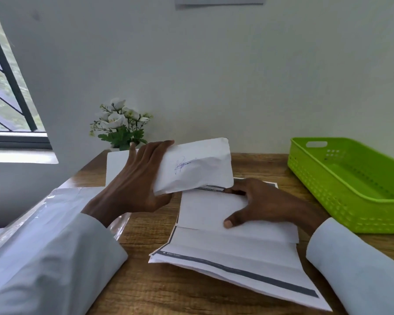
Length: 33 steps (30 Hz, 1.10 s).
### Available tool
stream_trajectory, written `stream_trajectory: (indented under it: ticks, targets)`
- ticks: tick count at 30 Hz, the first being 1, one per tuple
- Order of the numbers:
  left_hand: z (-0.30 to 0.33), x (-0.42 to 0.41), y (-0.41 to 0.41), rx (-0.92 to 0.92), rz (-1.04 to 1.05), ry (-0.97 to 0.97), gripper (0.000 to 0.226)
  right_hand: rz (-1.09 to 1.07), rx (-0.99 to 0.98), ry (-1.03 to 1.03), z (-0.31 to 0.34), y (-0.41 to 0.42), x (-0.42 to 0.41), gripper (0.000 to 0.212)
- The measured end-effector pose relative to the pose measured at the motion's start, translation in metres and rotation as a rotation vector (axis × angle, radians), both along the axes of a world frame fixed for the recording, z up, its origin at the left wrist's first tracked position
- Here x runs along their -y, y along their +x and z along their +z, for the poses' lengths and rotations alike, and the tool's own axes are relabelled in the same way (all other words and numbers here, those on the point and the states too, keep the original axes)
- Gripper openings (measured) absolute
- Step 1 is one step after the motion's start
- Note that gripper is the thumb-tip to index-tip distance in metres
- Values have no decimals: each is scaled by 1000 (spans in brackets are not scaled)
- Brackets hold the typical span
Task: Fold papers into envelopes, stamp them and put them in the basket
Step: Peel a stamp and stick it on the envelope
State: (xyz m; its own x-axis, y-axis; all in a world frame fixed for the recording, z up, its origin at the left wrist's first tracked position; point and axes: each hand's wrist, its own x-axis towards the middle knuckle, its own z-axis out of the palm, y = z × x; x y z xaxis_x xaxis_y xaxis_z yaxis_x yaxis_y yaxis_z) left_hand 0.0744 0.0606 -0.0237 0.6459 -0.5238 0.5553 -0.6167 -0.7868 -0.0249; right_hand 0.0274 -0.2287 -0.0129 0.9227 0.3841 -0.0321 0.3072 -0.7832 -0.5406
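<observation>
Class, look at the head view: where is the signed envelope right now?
The signed envelope is held up off the table in the left hand, centre of view, above the folded paper and in front of the flowers.

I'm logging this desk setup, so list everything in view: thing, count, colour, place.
envelope: one, white with blue scribble, held above the desk centre
papers: a stack, white with dark bands, desk centre
basket: one, green, desk right
flowers: one bunch, white and green, back by the wall
plastic sleeve: one, clear, desk left
desk: one, wooden
window: one, dark frame, left
left hand: holds the envelope
right hand: pressed on the papers
</observation>
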Motion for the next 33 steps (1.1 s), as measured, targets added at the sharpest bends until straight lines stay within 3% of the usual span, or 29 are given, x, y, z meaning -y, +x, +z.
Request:
stream_trajectory:
  ticks: [2,4,10,22,28,33]
  targets:
    - [0,-1,0,1,3,-23,110,-25,31,85,8,3,8,32]
    - [1,-2,1,0,6,-42,109,-85,53,162,16,4,19,17]
    - [1,-8,5,-12,50,-53,115,-266,126,407,37,2,42,12]
    - [-3,-6,6,-51,43,-73,118,-332,185,758,57,-8,68,21]
    - [-2,-4,5,-42,36,-83,117,-270,111,616,54,-9,61,17]
    - [-1,5,2,33,12,17,113,-214,71,498,45,-6,47,19]
